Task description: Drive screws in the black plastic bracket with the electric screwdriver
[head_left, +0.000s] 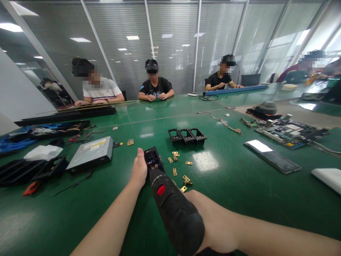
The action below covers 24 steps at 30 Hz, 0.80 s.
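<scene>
My right hand [213,220] grips a black cordless drill [173,209] with a red button on its upper side. Its nose points away from me into a small black plastic frame [154,156]. Around the left side of that frame my left hand [140,169] is closed, holding it on the green table. The drill's tip is hidden inside the frame, so I cannot tell what it touches. Several small brass plates [174,172] with holes lie loose to the right of the frame. Beyond them stands a joined row of three black frames [186,136].
Left are a silver disc drive [92,153], black plastic parts [50,169] and blue gloves [16,142]. To the right lie a phone [277,160], a circuit board [290,131] and a white object [329,179]. Several people sit across the green table [226,206].
</scene>
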Each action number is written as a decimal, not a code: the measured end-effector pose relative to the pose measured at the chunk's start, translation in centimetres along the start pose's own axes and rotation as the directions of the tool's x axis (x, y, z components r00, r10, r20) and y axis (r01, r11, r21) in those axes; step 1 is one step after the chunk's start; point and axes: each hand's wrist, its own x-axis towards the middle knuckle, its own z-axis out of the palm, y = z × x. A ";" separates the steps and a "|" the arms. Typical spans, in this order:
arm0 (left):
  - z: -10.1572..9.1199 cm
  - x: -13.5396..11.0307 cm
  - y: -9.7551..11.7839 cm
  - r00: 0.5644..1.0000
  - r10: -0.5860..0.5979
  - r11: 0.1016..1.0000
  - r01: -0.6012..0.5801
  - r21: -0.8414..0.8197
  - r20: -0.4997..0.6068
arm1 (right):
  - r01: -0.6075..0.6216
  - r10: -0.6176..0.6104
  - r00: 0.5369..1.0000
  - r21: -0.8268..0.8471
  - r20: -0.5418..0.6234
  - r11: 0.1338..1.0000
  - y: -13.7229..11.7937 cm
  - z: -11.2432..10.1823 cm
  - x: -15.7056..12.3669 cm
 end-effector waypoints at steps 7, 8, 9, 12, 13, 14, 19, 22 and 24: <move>-0.1 0.1 -0.2 0.998 -0.049 0.998 0.051 -0.024 0.048 | -0.011 0.011 1.000 0.010 0.010 1.000 -0.5 0.4 -0.1; -0.2 0.1 -0.3 0.997 -0.052 0.998 0.054 -0.029 0.057 | -0.008 0.008 1.000 0.014 0.006 1.000 -0.6 0.4 -0.1; -0.2 0.2 -0.3 0.996 -0.053 0.998 0.055 -0.030 0.065 | -0.002 0.002 1.000 0.015 0.006 1.000 -0.6 0.4 -0.1; -0.3 0.3 -0.5 0.996 -0.049 0.998 0.051 -0.024 0.069 | 0.012 -0.012 1.000 -0.008 0.005 1.000 -0.5 0.3 0.1; -0.3 0.4 -0.5 0.997 -0.047 0.999 0.049 -0.019 0.067 | 0.019 -0.018 1.000 -0.023 0.002 1.000 -0.4 0.3 0.1; -0.3 0.4 -0.5 0.997 -0.047 0.999 0.048 -0.012 0.065 | 0.033 -0.033 0.999 -0.040 -0.006 0.999 -0.3 0.2 0.2; -0.5 0.5 -0.4 0.996 -0.054 0.999 0.053 0.006 0.070 | 0.166 -0.171 0.985 -0.095 -0.037 0.981 0.2 0.2 0.7; -0.5 0.4 -0.3 0.995 -0.060 0.998 0.060 -0.005 0.077 | 0.201 -0.209 0.976 -0.122 -0.057 0.972 -0.2 0.4 0.6; -0.6 0.2 -0.2 0.995 -0.055 0.998 0.055 0.001 0.080 | 0.218 -0.230 0.969 -0.126 -0.090 0.968 -0.5 0.5 0.6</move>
